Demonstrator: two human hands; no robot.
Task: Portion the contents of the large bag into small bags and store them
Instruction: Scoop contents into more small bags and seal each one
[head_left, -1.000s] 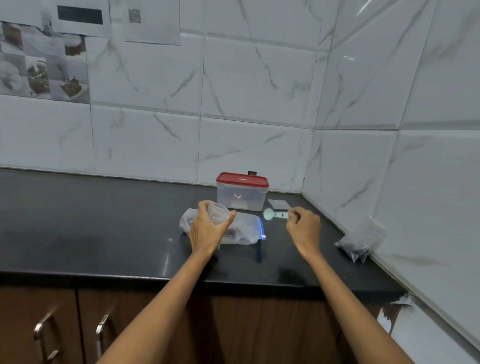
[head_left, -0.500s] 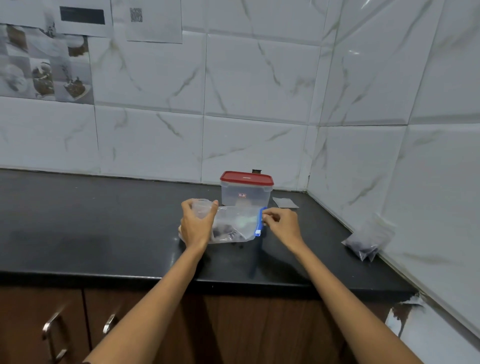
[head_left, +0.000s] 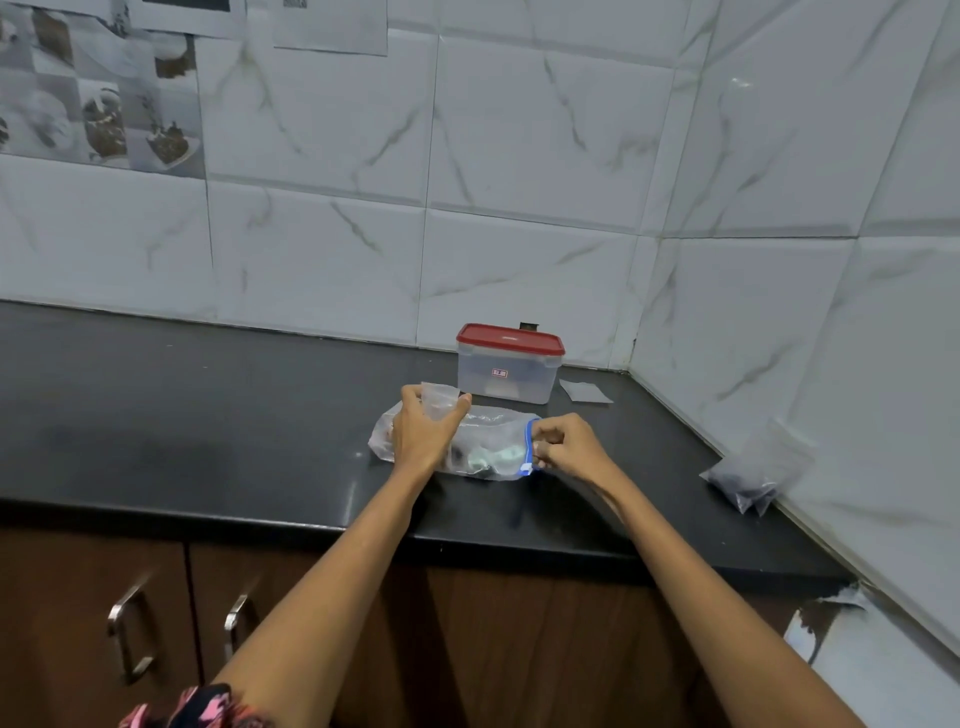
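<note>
A large clear zip bag (head_left: 491, 441) with a blue seal strip lies on the black counter (head_left: 208, 426). Dark contents and a pale green scoop (head_left: 493, 458) show through its plastic. My left hand (head_left: 423, 434) holds a small clear bag (head_left: 439, 402) upright over the large bag's left part. My right hand (head_left: 569, 447) pinches the blue strip at the large bag's mouth. A filled small bag (head_left: 753, 470) with dark contents leans against the right wall.
A clear box with a red lid (head_left: 509, 364) stands behind the large bag near the corner. A flat small bag (head_left: 584, 391) lies to its right. Tiled walls close the back and right. Cabinet handles (head_left: 127, 631) sit below the counter edge.
The green scoop left my right hand and now lies inside the large bag. My right hand moved left onto the blue strip. The left hand kept the small bag.
</note>
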